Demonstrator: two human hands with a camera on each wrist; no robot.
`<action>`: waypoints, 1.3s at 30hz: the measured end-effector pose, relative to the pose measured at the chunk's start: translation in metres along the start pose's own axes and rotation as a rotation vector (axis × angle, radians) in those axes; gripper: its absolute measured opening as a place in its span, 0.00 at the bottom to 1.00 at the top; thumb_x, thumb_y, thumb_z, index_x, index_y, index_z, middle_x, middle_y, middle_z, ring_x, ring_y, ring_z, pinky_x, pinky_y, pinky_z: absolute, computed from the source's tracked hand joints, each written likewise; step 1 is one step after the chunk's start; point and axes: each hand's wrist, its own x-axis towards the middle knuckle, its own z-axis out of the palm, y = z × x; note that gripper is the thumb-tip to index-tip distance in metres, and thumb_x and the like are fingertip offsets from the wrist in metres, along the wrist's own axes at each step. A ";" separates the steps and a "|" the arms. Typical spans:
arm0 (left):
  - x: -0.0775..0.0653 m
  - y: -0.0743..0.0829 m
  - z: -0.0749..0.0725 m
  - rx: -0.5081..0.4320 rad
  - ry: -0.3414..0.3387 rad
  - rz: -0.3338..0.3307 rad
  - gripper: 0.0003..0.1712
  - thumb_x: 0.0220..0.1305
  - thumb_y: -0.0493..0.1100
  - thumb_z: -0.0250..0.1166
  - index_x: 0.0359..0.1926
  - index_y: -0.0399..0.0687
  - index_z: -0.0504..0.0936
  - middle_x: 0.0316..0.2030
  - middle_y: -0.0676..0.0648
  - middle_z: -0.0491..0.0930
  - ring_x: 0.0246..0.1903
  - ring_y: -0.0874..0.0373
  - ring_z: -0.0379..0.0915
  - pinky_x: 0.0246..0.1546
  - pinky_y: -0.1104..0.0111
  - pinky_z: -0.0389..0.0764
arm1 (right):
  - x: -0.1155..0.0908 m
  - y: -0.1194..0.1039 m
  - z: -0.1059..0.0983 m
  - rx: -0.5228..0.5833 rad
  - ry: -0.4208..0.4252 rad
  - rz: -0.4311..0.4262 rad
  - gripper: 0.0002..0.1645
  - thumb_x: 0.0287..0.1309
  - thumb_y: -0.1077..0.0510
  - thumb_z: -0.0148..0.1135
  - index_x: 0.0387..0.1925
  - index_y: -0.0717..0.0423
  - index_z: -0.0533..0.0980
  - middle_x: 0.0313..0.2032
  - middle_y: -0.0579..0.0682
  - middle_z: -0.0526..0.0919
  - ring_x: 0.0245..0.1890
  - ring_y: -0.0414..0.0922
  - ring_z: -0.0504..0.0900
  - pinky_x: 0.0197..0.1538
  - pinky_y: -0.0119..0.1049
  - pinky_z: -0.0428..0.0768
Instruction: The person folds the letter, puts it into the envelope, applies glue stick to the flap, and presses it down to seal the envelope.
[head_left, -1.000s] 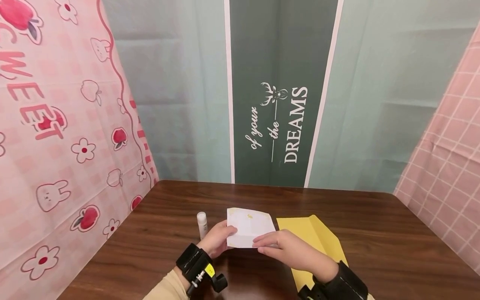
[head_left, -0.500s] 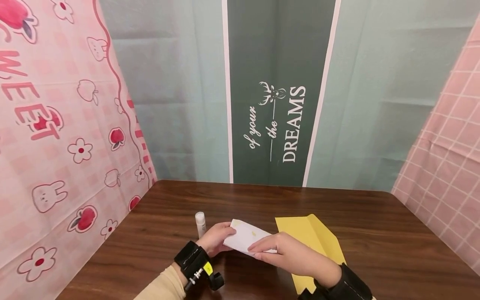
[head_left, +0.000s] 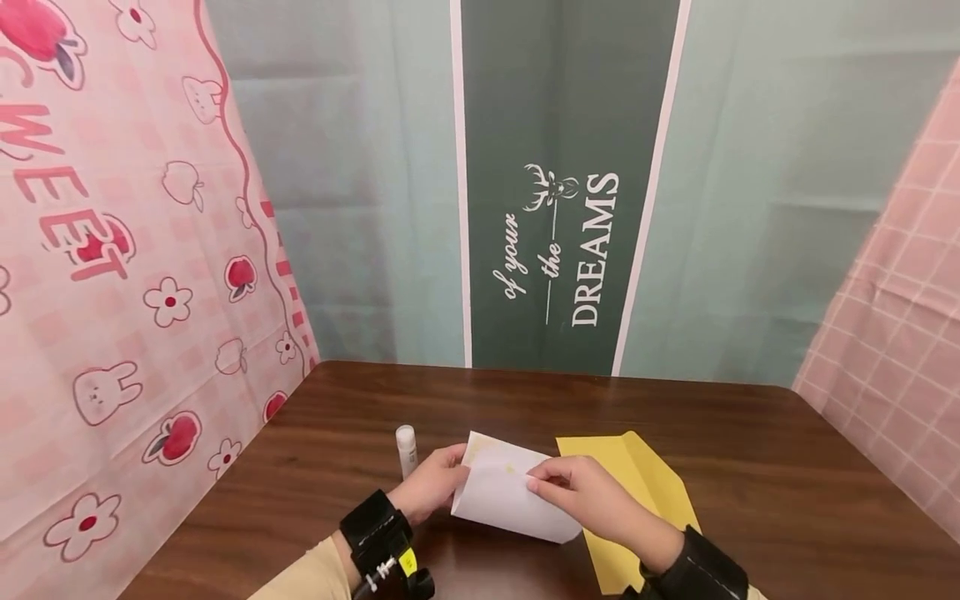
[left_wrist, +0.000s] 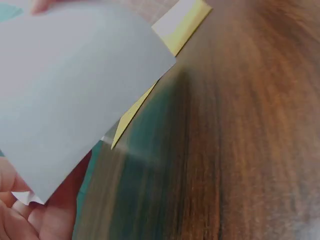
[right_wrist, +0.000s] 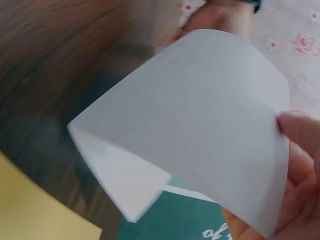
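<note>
A folded sheet of white paper [head_left: 504, 500] with small yellow marks is held above the table between both hands. My left hand [head_left: 433, 483] grips its left edge; in the left wrist view the fingers [left_wrist: 45, 220] show below a paper corner. The right hand [head_left: 577, 492] pinches the edge of the upper layer between thumb and fingers. That layer [right_wrist: 195, 115] bows outward in the right wrist view, and another part of the sheet shows behind it. Some fingers of both hands are hidden behind the paper.
A white capped tube [head_left: 406, 450], like a glue stick, stands just beyond my left hand. Folded yellow paper [head_left: 637, 483] lies on the brown wooden table [head_left: 780, 483], partly behind the right hand and forearm. Patterned cloths [head_left: 180, 333] hang around the table.
The paper dipped and tilted, then its upper layer came down toward me, showing a larger white face. My right hand moved from the lower edge to the layer's upper edge. The left hand kept its grip.
</note>
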 end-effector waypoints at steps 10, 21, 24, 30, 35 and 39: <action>-0.015 0.019 0.010 0.109 -0.111 0.177 0.18 0.71 0.39 0.49 0.57 0.37 0.71 0.45 0.42 0.80 0.39 0.56 0.78 0.38 0.63 0.80 | 0.006 0.012 0.006 -0.127 0.200 0.086 0.09 0.58 0.51 0.63 0.24 0.47 0.75 0.52 0.54 0.77 0.52 0.53 0.75 0.47 0.47 0.77; -0.024 0.032 0.016 0.087 -0.059 0.202 0.20 0.72 0.43 0.47 0.57 0.36 0.73 0.43 0.42 0.79 0.38 0.57 0.77 0.39 0.64 0.79 | 0.006 0.009 0.007 -0.133 0.227 0.109 0.08 0.55 0.56 0.65 0.24 0.49 0.75 0.23 0.39 0.71 0.27 0.36 0.71 0.31 0.29 0.73; -0.024 0.038 0.015 0.133 0.040 0.243 0.20 0.70 0.45 0.52 0.54 0.35 0.76 0.43 0.42 0.80 0.38 0.56 0.76 0.40 0.64 0.79 | 0.008 0.008 0.007 -0.124 0.222 0.098 0.08 0.55 0.55 0.65 0.24 0.49 0.75 0.23 0.39 0.71 0.27 0.37 0.71 0.31 0.29 0.73; -0.021 0.046 0.014 0.218 0.142 0.305 0.17 0.65 0.44 0.59 0.49 0.36 0.79 0.39 0.42 0.81 0.34 0.58 0.76 0.35 0.69 0.79 | 0.009 0.003 0.006 -0.116 0.224 0.095 0.07 0.55 0.55 0.65 0.25 0.49 0.76 0.24 0.40 0.72 0.28 0.38 0.71 0.32 0.30 0.74; -0.021 0.044 0.015 0.208 0.189 0.295 0.15 0.65 0.43 0.60 0.46 0.37 0.81 0.37 0.43 0.82 0.31 0.59 0.76 0.32 0.69 0.79 | 0.007 0.002 0.009 -0.121 0.218 0.095 0.06 0.55 0.56 0.65 0.25 0.49 0.77 0.25 0.39 0.74 0.28 0.37 0.71 0.32 0.30 0.74; -0.022 0.041 0.016 0.181 0.201 0.291 0.15 0.65 0.43 0.60 0.45 0.37 0.82 0.35 0.43 0.82 0.30 0.59 0.76 0.30 0.69 0.79 | 0.006 0.001 0.010 -0.112 0.214 0.087 0.06 0.55 0.55 0.65 0.25 0.49 0.77 0.25 0.39 0.74 0.28 0.37 0.71 0.31 0.30 0.73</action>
